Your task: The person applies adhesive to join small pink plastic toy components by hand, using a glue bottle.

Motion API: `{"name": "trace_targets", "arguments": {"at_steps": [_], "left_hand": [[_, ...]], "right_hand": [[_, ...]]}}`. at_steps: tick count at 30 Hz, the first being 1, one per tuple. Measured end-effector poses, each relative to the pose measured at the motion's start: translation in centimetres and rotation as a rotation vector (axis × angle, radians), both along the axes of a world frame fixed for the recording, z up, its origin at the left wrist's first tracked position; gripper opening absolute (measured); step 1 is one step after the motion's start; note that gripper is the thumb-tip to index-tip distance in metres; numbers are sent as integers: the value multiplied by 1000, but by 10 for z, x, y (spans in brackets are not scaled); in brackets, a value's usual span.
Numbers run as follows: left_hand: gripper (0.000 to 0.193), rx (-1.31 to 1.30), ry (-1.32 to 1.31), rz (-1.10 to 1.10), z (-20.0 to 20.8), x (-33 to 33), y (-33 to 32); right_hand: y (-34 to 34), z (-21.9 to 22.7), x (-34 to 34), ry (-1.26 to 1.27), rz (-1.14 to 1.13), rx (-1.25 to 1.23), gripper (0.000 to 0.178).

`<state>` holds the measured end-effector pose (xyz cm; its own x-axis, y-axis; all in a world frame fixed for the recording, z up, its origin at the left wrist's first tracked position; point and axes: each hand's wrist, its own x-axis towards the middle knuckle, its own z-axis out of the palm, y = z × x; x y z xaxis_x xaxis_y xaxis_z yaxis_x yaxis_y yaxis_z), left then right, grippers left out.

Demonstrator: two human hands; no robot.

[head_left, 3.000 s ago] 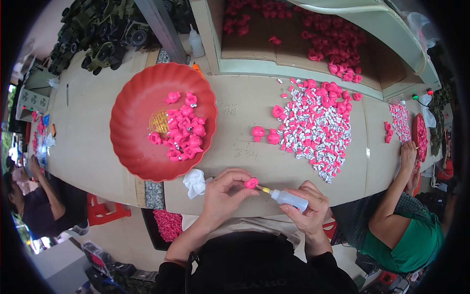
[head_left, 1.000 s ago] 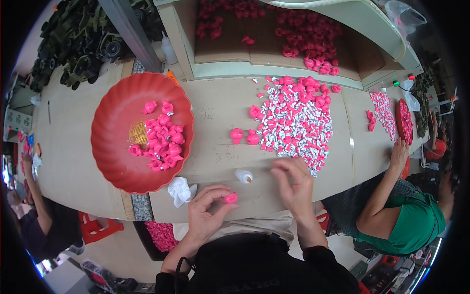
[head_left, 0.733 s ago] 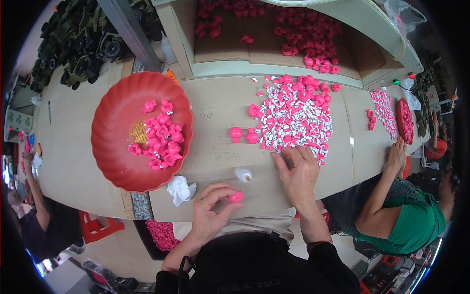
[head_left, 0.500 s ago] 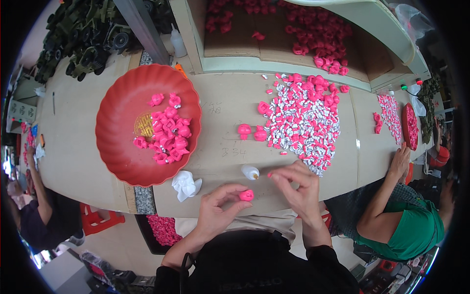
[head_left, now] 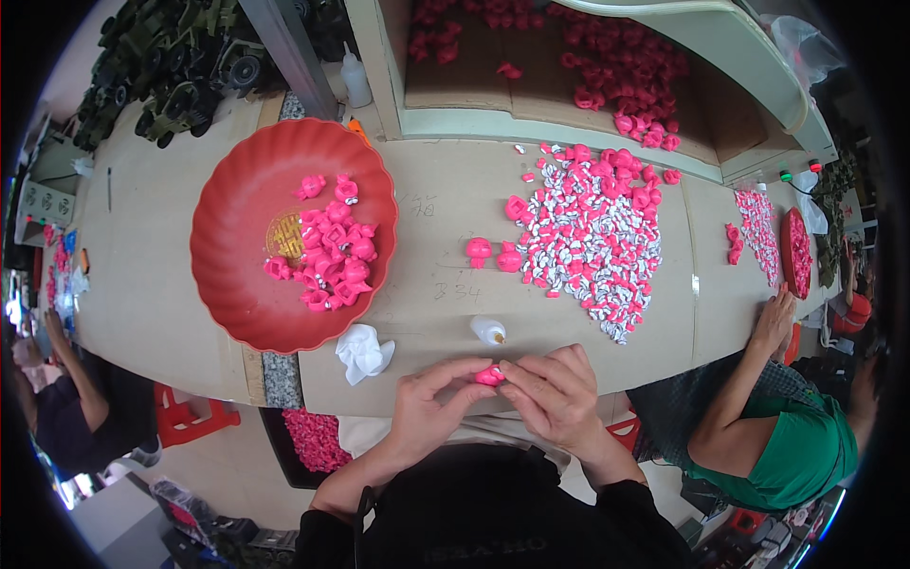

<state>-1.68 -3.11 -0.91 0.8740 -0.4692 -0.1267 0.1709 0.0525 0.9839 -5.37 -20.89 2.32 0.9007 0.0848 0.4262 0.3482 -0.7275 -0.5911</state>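
Pink piece (head_left: 489, 376) is what I watch from far off through the head camera: small, round and bright. It is by the front edge of the counter (head_left: 417, 313), between the two hands. The left hand (head_left: 431, 408) grips it with finger and thumb, and the right hand (head_left: 559, 394) pinches it from the other side, so fingers hide part of it.

To the left I see a big red bowl (head_left: 210, 256) with a wavy rim and a gold mark (head_left: 283, 237) inside. Pink toys lie heaped in its right half. At the back, a shelf (head_left: 455, 87) holds lots more. Below the counter, a black bin (head_left: 273, 441) has small pink things in it.

On the right is a big pile of pink and white bits (head_left: 597, 251). Between bowl and pile I see a wide strip of brown counter. A white bottle (head_left: 488, 330) lies just past the hands, its tip toward them. A crumpled white cloth (head_left: 364, 354) sits near the bowl. The counter's front edge curves close to both wrists.
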Motion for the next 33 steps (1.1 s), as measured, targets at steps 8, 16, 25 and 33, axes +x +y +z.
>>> {"name": "trace_targets", "arguments": {"at_steps": [8,16,25,33], "left_hand": [[31,81,-395,-69,-2,7,-4],[34,102,-506,-27,-6,7,-7],[34,165,-592,-65,-2,9,6],[33,256,-682,-152,26,23,18]], "right_hand": [[-14,-11,2,486,101,505,16],[-6,-20,0,464,38,555,9],[1,-25,-1,428,99,582,11],[6,-17,0,421,85,570,10]]}}
